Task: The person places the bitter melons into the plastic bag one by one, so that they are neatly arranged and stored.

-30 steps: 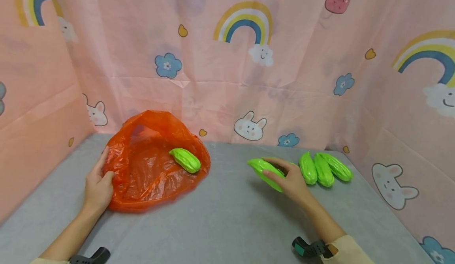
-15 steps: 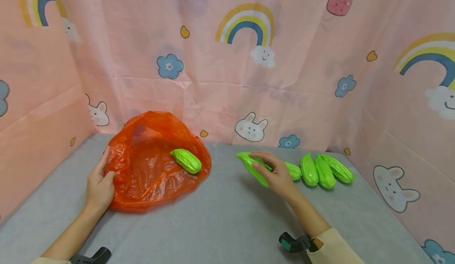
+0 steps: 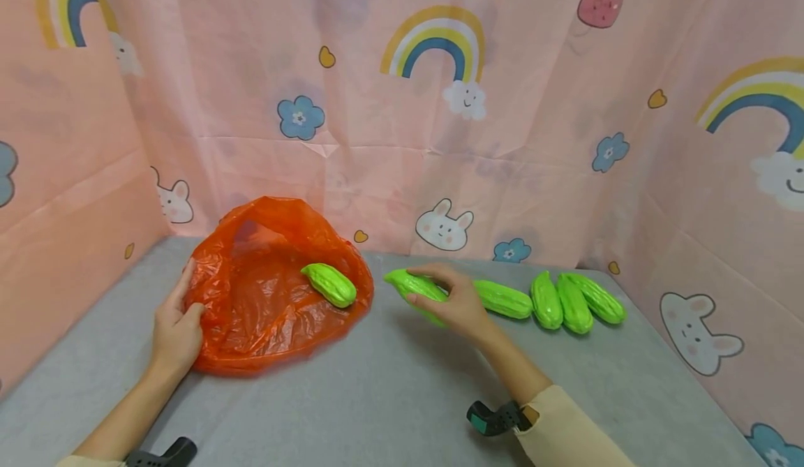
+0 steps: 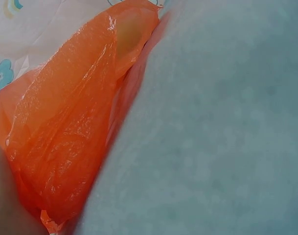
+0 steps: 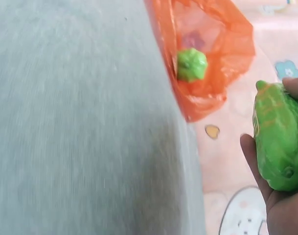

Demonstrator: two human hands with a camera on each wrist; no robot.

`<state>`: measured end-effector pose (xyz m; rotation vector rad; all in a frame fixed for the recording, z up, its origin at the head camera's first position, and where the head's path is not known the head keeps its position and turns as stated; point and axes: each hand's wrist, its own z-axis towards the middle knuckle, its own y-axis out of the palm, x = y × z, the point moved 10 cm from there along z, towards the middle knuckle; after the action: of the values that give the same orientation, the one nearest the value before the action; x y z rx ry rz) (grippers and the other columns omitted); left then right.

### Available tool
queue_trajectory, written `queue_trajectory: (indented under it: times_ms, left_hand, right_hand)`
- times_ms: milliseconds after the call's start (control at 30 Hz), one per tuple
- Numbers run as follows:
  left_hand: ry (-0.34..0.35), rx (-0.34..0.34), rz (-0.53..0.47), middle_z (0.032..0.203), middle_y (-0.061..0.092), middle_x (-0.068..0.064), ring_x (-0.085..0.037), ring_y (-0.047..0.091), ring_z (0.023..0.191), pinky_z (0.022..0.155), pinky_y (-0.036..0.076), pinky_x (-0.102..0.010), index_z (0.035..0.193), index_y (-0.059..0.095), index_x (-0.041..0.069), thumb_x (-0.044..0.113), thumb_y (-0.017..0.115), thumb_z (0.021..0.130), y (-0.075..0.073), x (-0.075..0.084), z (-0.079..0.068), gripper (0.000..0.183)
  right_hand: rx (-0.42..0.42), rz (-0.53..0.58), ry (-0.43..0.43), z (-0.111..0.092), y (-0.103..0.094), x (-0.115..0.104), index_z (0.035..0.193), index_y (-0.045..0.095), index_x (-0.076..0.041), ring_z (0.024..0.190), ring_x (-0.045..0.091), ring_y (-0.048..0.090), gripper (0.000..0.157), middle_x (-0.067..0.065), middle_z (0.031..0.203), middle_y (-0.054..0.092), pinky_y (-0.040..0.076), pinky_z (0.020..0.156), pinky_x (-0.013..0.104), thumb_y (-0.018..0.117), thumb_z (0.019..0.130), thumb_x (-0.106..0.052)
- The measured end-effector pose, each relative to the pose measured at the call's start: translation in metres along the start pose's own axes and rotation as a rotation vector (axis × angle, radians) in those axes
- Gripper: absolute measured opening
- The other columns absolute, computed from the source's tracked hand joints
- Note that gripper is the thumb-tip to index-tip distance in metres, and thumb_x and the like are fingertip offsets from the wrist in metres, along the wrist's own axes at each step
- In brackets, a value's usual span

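My left hand [image 3: 178,331] grips the left edge of an orange plastic bag [image 3: 251,313], whose wide mouth faces me. Inside the bag, toward its right side, lies one bright green, ridged bitter melon [image 3: 329,285]. My right hand [image 3: 463,308] holds another bitter melon [image 3: 411,285] above the table, between thumb and fingers, its pointed end toward the bag. In the right wrist view this held bitter melon [image 5: 281,142] sits in the grasp, apart from the bag [image 5: 237,44]. The left wrist view shows the bag's outside [image 4: 65,142]; the left fingers are mostly hidden there.
Behind the right hand a bitter melon [image 3: 502,299] lies crosswise on the grey table [image 3: 352,397]. Several more bitter melons [image 3: 573,304] lie side by side to its right. A pink patterned cloth [image 3: 352,181] encloses the table at the back and both sides.
My right hand has carried its bitter melon leftward toward the bag, uncovering the crosswise bitter melon behind it. The left hand and the bag have stayed almost still.
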<state>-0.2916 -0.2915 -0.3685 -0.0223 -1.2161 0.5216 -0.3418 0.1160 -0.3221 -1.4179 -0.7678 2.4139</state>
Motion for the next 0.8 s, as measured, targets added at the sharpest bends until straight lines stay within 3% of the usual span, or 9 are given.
queue_trajectory:
  times_ms: [333,600,700,800]
  left_hand:
    - [-0.011,0.007,-0.005,0.169,0.018,-0.004,-0.01,0.023,0.152,0.099,0.03,0.004,0.162,0.018,0.026,-0.006,0.032,0.098,-0.001,0.0,-0.001,0.072]
    - [-0.037,0.027,0.01,0.169,0.022,-0.003,-0.008,0.029,0.148,0.095,0.032,0.005,0.161,0.021,0.031,-0.002,0.033,0.099,-0.004,0.001,-0.003,0.072]
    - [-0.06,0.041,0.016,0.168,0.027,-0.004,-0.004,0.037,0.14,0.091,0.036,0.003,0.161,0.025,0.031,0.0,0.034,0.1,-0.005,0.002,-0.002,0.069]
    - [-0.077,0.061,0.014,0.164,0.035,-0.009,0.001,0.047,0.12,0.082,0.041,-0.001,0.159,0.034,0.026,0.002,0.037,0.1,-0.007,0.004,0.0,0.064]
  right_hand:
    - [-0.047,0.01,-0.018,0.018,0.04,-0.02,0.122,0.074,-0.019,0.102,0.015,0.062,0.035,0.001,0.122,0.072,0.054,0.088,0.028,0.078,0.088,-0.026]
    - [-0.019,0.011,0.014,0.031,0.058,-0.027,0.123,0.074,-0.019,0.104,0.02,0.065,0.036,0.003,0.122,0.071,0.055,0.088,0.033,0.077,0.088,-0.026]
    - [-0.007,0.012,0.036,0.036,0.062,-0.029,0.123,0.074,-0.021,0.106,0.021,0.065,0.035,0.003,0.123,0.07,0.055,0.089,0.035,0.076,0.088,-0.027]
    - [-0.002,0.023,0.041,0.04,0.067,-0.033,0.123,0.074,-0.021,0.107,0.022,0.064,0.035,0.004,0.123,0.07,0.055,0.089,0.035,0.076,0.088,-0.027]
